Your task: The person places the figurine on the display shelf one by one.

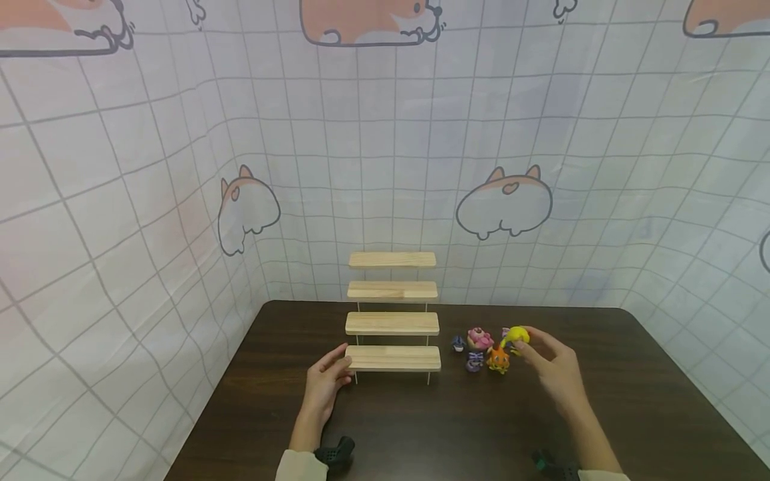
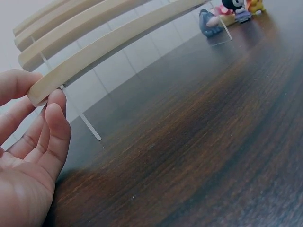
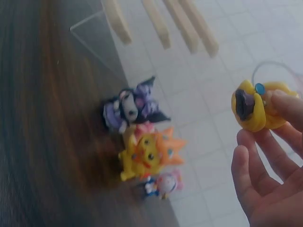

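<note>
My left hand [image 1: 325,379] grips the left end of the lowest board [image 1: 394,359] of a tiered wooden shelf, thumb above and fingers below in the left wrist view. Off to the shelf's right, my right hand [image 1: 558,375] pinches a yellow figurine [image 3: 258,106] with a dark purple part, held above the other figurines. Just below it stands an orange-and-yellow figurine [image 1: 498,361] with a spiky top. Beside that one is a black-and-purple figurine [image 3: 128,109]. A pink figurine [image 1: 479,339] and a small blue-grey figurine [image 1: 458,344] stand nearer the shelf.
A pink-and-blue figurine [image 3: 163,184] stands at the group's edge in the right wrist view. Thin clear supports [image 2: 85,116] carry the boards. The dark wooden table [image 1: 397,427] reaches back to a white gridded cloth [image 1: 403,160] with dog drawings.
</note>
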Tool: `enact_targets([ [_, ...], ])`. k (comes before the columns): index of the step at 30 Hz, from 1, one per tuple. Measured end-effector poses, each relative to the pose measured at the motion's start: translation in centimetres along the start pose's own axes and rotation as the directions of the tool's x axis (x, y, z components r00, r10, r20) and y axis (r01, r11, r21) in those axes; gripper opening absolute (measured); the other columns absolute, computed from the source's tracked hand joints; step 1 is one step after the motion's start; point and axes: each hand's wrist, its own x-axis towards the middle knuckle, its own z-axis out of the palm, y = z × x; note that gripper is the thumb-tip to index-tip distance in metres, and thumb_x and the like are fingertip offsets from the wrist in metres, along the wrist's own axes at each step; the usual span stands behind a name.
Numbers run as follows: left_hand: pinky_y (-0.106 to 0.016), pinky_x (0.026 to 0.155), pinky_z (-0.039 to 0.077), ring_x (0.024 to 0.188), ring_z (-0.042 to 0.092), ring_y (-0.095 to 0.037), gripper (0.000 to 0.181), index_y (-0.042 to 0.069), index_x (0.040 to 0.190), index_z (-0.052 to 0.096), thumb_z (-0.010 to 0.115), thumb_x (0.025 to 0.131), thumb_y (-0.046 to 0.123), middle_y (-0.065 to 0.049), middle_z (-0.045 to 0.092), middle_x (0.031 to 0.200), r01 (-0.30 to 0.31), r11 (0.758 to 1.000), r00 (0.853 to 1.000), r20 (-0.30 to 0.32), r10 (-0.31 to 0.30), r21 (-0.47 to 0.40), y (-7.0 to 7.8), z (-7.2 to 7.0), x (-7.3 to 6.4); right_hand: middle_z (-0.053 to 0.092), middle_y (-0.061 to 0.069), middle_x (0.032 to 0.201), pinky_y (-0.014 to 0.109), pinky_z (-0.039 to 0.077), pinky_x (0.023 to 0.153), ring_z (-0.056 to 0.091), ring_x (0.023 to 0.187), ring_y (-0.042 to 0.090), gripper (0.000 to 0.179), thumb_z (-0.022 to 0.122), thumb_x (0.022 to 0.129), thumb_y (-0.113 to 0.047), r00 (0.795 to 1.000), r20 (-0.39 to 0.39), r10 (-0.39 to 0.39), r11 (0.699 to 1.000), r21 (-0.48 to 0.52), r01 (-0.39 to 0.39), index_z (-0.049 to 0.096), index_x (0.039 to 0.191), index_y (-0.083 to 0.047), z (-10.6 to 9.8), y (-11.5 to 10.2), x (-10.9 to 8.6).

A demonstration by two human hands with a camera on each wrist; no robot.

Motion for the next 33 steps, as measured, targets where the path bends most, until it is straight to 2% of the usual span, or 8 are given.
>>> enact_targets([
  [3, -0.022, 0.068, 0.057, 0.073, 0.068, -0.01, 0.051, -0.001, 0.143, 0.057, 0.071, 0.095, 0.011, 0.002, 0.071, 0.088, 0.005, 1.0, 1.0, 0.001, -0.005, -0.008, -0.1, -0.1, 0.0, 0.07, 0.004, 0.115, 0.023, 0.056, 0.076, 0.069, 0.091, 0.004, 0.052, 0.068, 0.099, -0.04, 0.999, 0.019, -0.029, 0.999, 0.022, 0.029, 0.061, 0.14, -0.009, 0.6, -0.7, -0.1],
  [9, -0.023, 0.07, 0.058, 0.075, 0.068, -0.01, 0.05, 0.003, 0.143, 0.058, 0.072, 0.095, 0.013, 0.004, 0.071, 0.09, 0.01, 1.0, 1.0, 0.003, -0.01, 0.004, -0.3, -0.2, 0.0, 0.069, 0.017, 0.125, 0.027, 0.056, 0.078, 0.067, 0.098, 0.005, 0.049, 0.068, 0.099, -0.039, 0.996, 0.065, -0.069, 0.997, 0.021, 0.068, 0.062, 0.139, -0.012, 2.0, -1.7, -0.3],
  [17, -0.023, 0.072, 0.057, 0.076, 0.068, -0.01, 0.053, 0.001, 0.145, 0.056, 0.071, 0.096, 0.014, 0.005, 0.07, 0.088, -0.005, 1.0, 1.0, 0.005, 0.005, 0.019, -0.4, -0.3, -0.2, 0.067, 0.015, 0.116, 0.025, 0.06, 0.073, 0.068, 0.091, 0.008, 0.043, 0.071, 0.098, -0.031, 0.98, 0.139, -0.141, 0.986, 0.111, 0.126, 0.065, 0.135, -0.01, 4.0, -2.8, -0.2],
  [23, -0.023, 0.071, 0.057, 0.076, 0.068, -0.011, 0.051, 0.001, 0.144, 0.057, 0.071, 0.096, 0.013, 0.004, 0.07, 0.088, 0.001, 1.0, 1.0, 0.003, -0.001, 0.019, -0.5, -0.3, 0.0, 0.07, 0.011, 0.118, 0.028, 0.059, 0.072, 0.069, 0.095, 0.017, 0.04, 0.072, 0.096, -0.034, 0.973, 0.161, -0.166, 0.985, 0.08, 0.155, 0.068, 0.131, -0.015, 5.2, -3.1, 0.5],
  [33, -0.022, 0.069, 0.057, 0.074, 0.068, -0.01, 0.054, -0.001, 0.145, 0.055, 0.072, 0.096, 0.014, 0.003, 0.069, 0.087, -0.036, 0.999, 0.999, 0.022, 0.035, 0.016, -0.4, -0.4, 0.2, 0.073, 0.005, 0.118, 0.035, 0.054, 0.093, 0.068, 0.103, 0.017, 0.042, 0.074, 0.094, -0.038, 0.962, 0.174, -0.212, 0.976, 0.084, 0.2, 0.068, 0.131, -0.017, 7.9, -4.4, 1.6],
])
